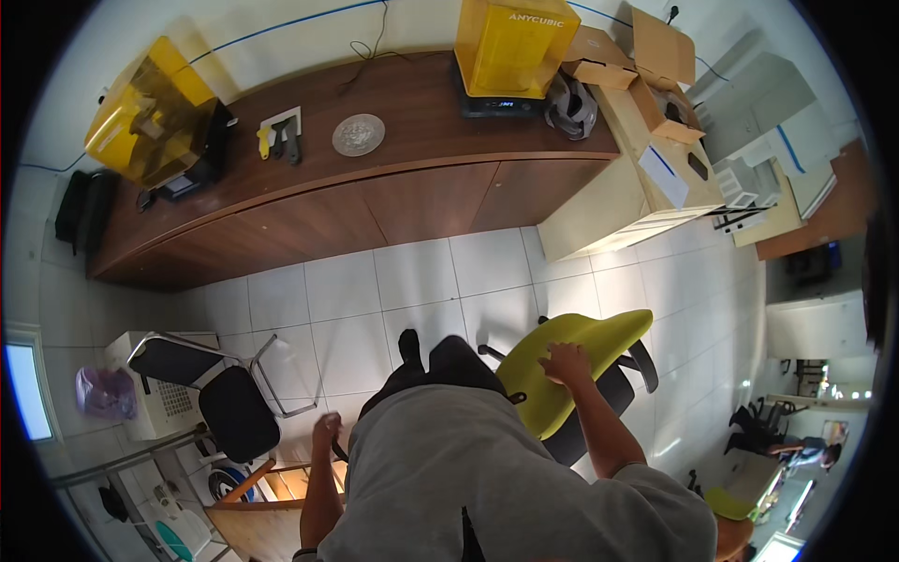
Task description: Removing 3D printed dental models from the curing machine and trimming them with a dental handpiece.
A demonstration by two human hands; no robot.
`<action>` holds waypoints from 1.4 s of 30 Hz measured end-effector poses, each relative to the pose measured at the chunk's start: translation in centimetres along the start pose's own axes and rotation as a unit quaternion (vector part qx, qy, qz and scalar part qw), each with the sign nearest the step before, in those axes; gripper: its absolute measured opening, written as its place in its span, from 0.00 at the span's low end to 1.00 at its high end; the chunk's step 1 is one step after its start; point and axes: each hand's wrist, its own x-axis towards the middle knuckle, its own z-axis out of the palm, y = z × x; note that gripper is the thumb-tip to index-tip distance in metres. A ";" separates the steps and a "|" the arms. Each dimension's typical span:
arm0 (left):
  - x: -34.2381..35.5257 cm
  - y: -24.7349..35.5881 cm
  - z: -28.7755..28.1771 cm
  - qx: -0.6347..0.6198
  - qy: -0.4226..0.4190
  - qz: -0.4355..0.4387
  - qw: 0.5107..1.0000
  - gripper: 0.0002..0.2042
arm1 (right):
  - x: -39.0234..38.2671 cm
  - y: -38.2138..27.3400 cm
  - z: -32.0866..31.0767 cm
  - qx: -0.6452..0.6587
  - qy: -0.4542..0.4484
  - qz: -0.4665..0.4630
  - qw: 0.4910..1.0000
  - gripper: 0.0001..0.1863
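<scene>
Over the top edge of a yellow-green office chair's backrest (534, 384) my right hand (567, 363) is curled, gripping it. This chair stands at my right side, with a black seat and armrests partly behind my arm. My left hand (326, 431) hangs low at my left side, beside a dark curved bar (340, 452). Its fingers are small and blurred, and I cannot see whether they hold anything. A wooden piece of furniture (253, 520) lies below that hand, partly hidden by my arm.
Ahead runs a long brown cabinet (309, 201) bearing two yellow-covered machines (520, 47), scrapers (281, 136) and a round patterned disc (359, 135). An open cardboard box (665, 108) sits on a pale wooden cabinet (599, 211). A black chair (239, 412) stands left; a person (805, 451) is far right.
</scene>
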 end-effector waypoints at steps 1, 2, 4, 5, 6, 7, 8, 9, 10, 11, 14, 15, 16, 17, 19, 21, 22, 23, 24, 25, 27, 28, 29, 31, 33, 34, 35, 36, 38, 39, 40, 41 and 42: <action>-1.1 0.6 0.0 0.005 -0.006 -0.010 1.000 0.13 | -1.3 0.8 0.9 -0.035 -0.027 0.008 0.999 0.30; -0.9 1.8 0.6 -0.014 0.050 0.030 0.998 0.13 | -2.7 1.5 1.6 -0.070 -0.056 0.014 0.996 0.30; 5.2 12.0 3.6 -0.114 0.039 0.042 0.992 0.16 | 1.2 1.6 -1.8 -0.072 -0.057 0.017 0.996 0.28; 5.1 15.7 4.6 -0.166 0.040 0.062 0.983 0.16 | 1.2 1.7 -1.8 -0.074 -0.078 0.016 0.994 0.26; 5.5 17.9 5.1 -0.165 0.039 0.056 0.984 0.16 | 2.0 2.3 -1.4 -0.075 -0.085 0.018 0.993 0.26; 5.9 19.5 6.1 -0.160 0.031 0.067 0.984 0.17 | 3.1 3.1 -1.0 0.027 -0.075 0.019 0.997 0.25; 6.1 20.7 7.2 -0.156 0.023 0.077 0.984 0.17 | 4.3 4.2 -0.8 0.128 -0.065 0.020 0.989 0.23; 6.2 21.4 8.6 -0.156 0.025 0.070 0.985 0.17 | 5.7 4.9 -1.7 0.125 -0.072 0.020 0.989 0.23; 6.4 22.2 10.1 -0.165 0.033 0.077 0.983 0.17 | 7.7 4.9 -3.7 0.144 -0.034 0.017 0.989 0.20; 6.6 23.0 11.7 -0.174 0.041 0.083 0.980 0.18 | 10.1 5.2 -5.7 0.163 0.003 0.013 0.987 0.17; 7.7 26.9 17.0 -0.165 0.055 0.091 0.981 0.17 | 20.0 5.7 -11.2 0.100 0.168 -0.150 0.969 0.15; 8.0 28.0 18.7 -0.168 0.059 0.109 0.978 0.17 | 22.3 4.3 -14.3 0.259 0.199 -0.120 0.938 0.16; 8.6 29.6 20.7 -0.162 0.059 0.101 0.980 0.17 | 24.9 3.5 -17.3 0.268 0.223 -0.134 0.928 0.15; 8.7 31.7 23.0 -0.176 0.072 0.104 0.976 0.17 | 26.3 1.8 -21.5 0.340 0.188 -0.170 0.906 0.11; 9.1 36.3 27.5 -0.197 0.057 0.111 0.972 0.18 | 29.8 -0.7 -26.1 0.400 0.178 -0.205 0.875 0.09; 9.4 41.4 31.6 -0.162 0.035 0.145 0.975 0.15 | 31.7 -3.2 -30.3 0.394 0.167 -0.301 0.852 0.08; 10.0 43.2 33.5 -0.156 0.026 0.168 0.973 0.14 | 32.7 -3.8 -31.6 0.392 0.155 -0.304 0.854 0.08; 10.5 45.6 35.2 -0.133 0.020 0.185 0.973 0.14 | 33.9 -4.2 -32.7 0.383 0.137 -0.323 0.855 0.08; 12.1 46.2 36.5 -0.092 0.027 0.210 0.973 0.14 | 35.1 -4.6 -33.7 0.372 0.116 -0.345 0.854 0.07; 12.5 49.2 38.0 -0.042 0.050 0.244 0.968 0.14 | 36.3 -4.2 -34.3 0.370 0.108 -0.345 0.856 0.07; 14.4 53.4 40.6 -0.041 0.092 0.315 0.944 0.14 | 38.3 -3.9 -35.0 0.381 0.147 -0.359 0.839 0.07; 15.4 54.9 41.7 -0.049 0.118 0.327 0.936 0.17 | 39.4 -3.6 -34.6 0.394 0.157 -0.371 0.826 0.07; 16.8 55.7 42.5 -0.043 0.151 0.364 0.918 0.20 | 39.6 -3.5 -34.5 0.390 0.141 -0.379 0.827 0.07; 19.0 57.2 43.4 -0.064 0.175 0.418 0.889 0.23 | 40.0 -3.4 -34.6 0.371 0.147 -0.390 0.830 0.07; 19.8 59.0 44.3 -0.097 0.166 0.425 0.885 0.24 | 40.2 -2.5 -34.1 0.360 0.151 -0.404 0.827 0.08; 20.2 59.8 44.7 -0.101 0.172 0.414 0.888 0.24 | 40.2 -2.0 -34.4 0.356 0.143 -0.414 0.825 0.08; 20.4 60.4 44.9 -0.106 0.178 0.403 0.891 0.24 | 40.2 -1.7 -34.5 0.352 0.136 -0.424 0.824 0.09; 20.8 60.7 45.1 -0.110 0.181 0.398 0.892 0.24 | 40.2 -1.6 -34.7 0.350 0.126 -0.431 0.822 0.08; 21.4 61.1 45.3 -0.093 0.218 0.411 0.880 0.24 | 40.1 -1.8 -34.9 0.347 0.122 -0.442 0.819 0.07; 21.7 61.1 45.5 -0.097 0.218 0.407 0.882 0.24 | 39.9 -1.7 -34.6 0.349 0.123 -0.448 0.814 0.06; 22.0 61.1 45.6 -0.077 0.249 0.421 0.869 0.25 | 39.9 -1.6 -34.4 0.345 0.120 -0.447 0.817 0.06; 22.3 61.0 45.8 -0.056 0.279 0.435 0.855 0.25 | 40.1 -1.4 -34.3 0.350 0.112 -0.442 0.818 0.05; 22.5 61.0 46.0 -0.059 0.278 0.431 0.857 0.25 | 40.2 -1.3 -34.2 0.356 0.106 -0.437 0.819 0.05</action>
